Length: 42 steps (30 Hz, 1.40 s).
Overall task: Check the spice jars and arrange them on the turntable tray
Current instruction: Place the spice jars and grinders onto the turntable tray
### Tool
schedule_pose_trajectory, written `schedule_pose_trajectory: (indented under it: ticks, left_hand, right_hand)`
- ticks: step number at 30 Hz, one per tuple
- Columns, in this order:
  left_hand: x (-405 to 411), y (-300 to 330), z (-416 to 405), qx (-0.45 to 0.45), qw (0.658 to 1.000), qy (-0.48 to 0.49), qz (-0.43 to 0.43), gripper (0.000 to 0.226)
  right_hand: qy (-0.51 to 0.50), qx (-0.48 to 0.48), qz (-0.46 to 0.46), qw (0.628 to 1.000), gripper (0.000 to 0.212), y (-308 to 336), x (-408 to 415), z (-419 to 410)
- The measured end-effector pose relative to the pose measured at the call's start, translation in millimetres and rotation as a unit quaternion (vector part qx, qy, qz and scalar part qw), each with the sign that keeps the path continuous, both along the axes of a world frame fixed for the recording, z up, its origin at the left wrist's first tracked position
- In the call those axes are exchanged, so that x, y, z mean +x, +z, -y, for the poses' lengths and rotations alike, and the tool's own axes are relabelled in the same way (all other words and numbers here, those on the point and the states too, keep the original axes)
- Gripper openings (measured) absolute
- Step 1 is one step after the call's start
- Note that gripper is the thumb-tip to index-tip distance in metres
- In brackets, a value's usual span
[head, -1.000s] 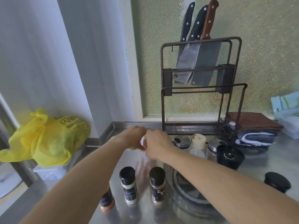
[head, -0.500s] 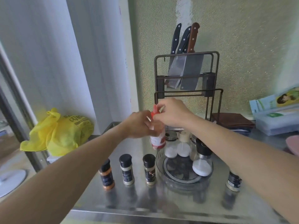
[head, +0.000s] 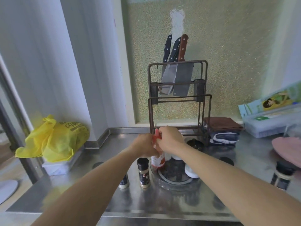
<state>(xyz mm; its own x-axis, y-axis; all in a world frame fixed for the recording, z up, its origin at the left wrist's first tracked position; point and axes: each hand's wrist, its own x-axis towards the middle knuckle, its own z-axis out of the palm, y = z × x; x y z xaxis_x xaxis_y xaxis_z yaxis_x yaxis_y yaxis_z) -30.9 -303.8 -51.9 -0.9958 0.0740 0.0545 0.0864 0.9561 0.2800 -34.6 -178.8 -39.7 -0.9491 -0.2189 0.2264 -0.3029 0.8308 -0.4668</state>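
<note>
A red and white spice bottle (head: 158, 161) is held upright over the left rim of the round turntable tray (head: 174, 181). My left hand (head: 145, 145) grips its body. My right hand (head: 171, 139) is closed on its red cap (head: 156, 136). Two black-capped jars stand left of the tray: one (head: 143, 172) in full view, the other (head: 124, 181) partly behind my left forearm. White-filled jars (head: 191, 172) stand on the tray behind my right arm. Another dark jar (head: 281, 176) stands at the far right.
A knife rack (head: 178, 98) with several knives stands behind the tray. A yellow bag (head: 55, 137) lies on a box at the left. Folded cloths (head: 223, 129), a clear box (head: 270, 123) and a pink plate (head: 288, 149) are at the right. The counter's front edge is close.
Both hands have lowered the red bottle toward the tray's left rim. The camera has shifted, so the jars at the left sit further under my left forearm.
</note>
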Motion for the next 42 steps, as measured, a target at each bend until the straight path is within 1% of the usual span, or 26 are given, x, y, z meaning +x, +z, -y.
schedule_pose_trajectory:
  ticks: [3, 5, 7, 8, 10, 12, 14, 16, 19, 22, 24, 26, 29, 32, 34, 38, 39, 41, 42]
  left_hand:
    - [10, 10, 6, 0.02, 1.0, -0.011, 0.02, 0.058]
    - [22, 22, 18, 0.048, 0.999, -0.009, 0.014, 0.06]
    - [37, 30, 37, 0.05, 0.999, -0.015, 0.003, 0.054]
    - [44, 32, 46, 0.041, 0.999, -0.022, 0.003, 0.048]
    - [58, 29, 58, 0.018, 0.999, -0.039, 0.016, 0.041]
    - [68, 21, 59, -0.004, 0.998, -0.051, 0.029, 0.041]
    - [73, 11, 55, -0.014, 0.998, -0.057, 0.016, 0.04]
    - [73, 3, 52, 0.007, 0.999, -0.053, -0.009, 0.035]
    - [74, 2, 51, 0.047, 0.998, -0.042, -0.031, 0.03]
    - [75, 17, 47, 0.113, 0.99, -0.049, -0.071, 0.027]
    - [72, 26, 39, 0.142, 0.983, -0.063, -0.095, 0.027]
    - [65, 28, 26, 0.139, 0.983, -0.074, -0.097, 0.027]
    - [54, 16, 12, 0.125, 0.986, -0.074, -0.075, 0.026]
    - [49, 0, 10, 0.109, 0.989, -0.073, -0.065, 0.025]
    - [50, -4, 12, 0.117, 0.989, -0.068, -0.062, 0.026]
    - [59, 2, 25, 0.104, 0.99, -0.072, -0.056, 0.035]
    - [61, 5, 33, 0.099, 0.991, -0.068, -0.055, 0.038]
    - [66, 12, 52, 0.077, 0.993, -0.061, -0.06, 0.04]
    - [69, 15, 63, 0.055, 0.995, -0.057, -0.059, 0.041]
  right_hand:
    - [-0.006, 0.005, 0.003, 1.0, 0.012, 8, 10, -7]
    - [-0.017, -0.01, -0.047, 0.999, 0.023, 13, 22, -14]
    - [0.01, -0.047, -0.09, 0.995, 0.023, 12, 39, -16]
    - [0.034, -0.044, -0.089, 0.995, 0.022, 9, 48, -14]
    - [0.076, -0.012, -0.049, 0.996, 0.025, -5, 61, -6]
    - [0.095, 0.008, -0.007, 0.995, 0.032, -20, 66, 5]
    - [0.097, 0.008, 0.013, 0.995, 0.038, -32, 67, 14]
    - [0.093, 0.004, 0.015, 0.996, 0.04, -40, 68, 20]
    - [0.084, -0.02, -0.006, 0.996, 0.038, -42, 67, 21]
    - [0.078, -0.062, -0.032, 0.994, 0.04, -25, 65, 5]
    - [0.071, -0.073, -0.045, 0.994, 0.041, -12, 63, -10]
    - [0.055, -0.063, -0.049, 0.995, 0.042, -10, 60, -20]
    - [0.027, -0.041, -0.031, 0.998, 0.042, -24, 55, -25]
    - [0.027, -0.052, -0.023, 0.998, 0.039, -40, 53, -24]
    - [0.031, -0.062, -0.034, 0.997, 0.037, -45, 52, -23]
    - [0.045, -0.028, -0.032, 0.998, 0.038, -43, 53, -22]
    - [0.037, -0.011, -0.042, 0.998, 0.039, -39, 55, -22]
    - [0.015, 0.012, -0.099, 0.995, 0.036, -31, 63, -18]
    - [0.021, 0.001, -0.127, 0.992, 0.034, -28, 68, -12]
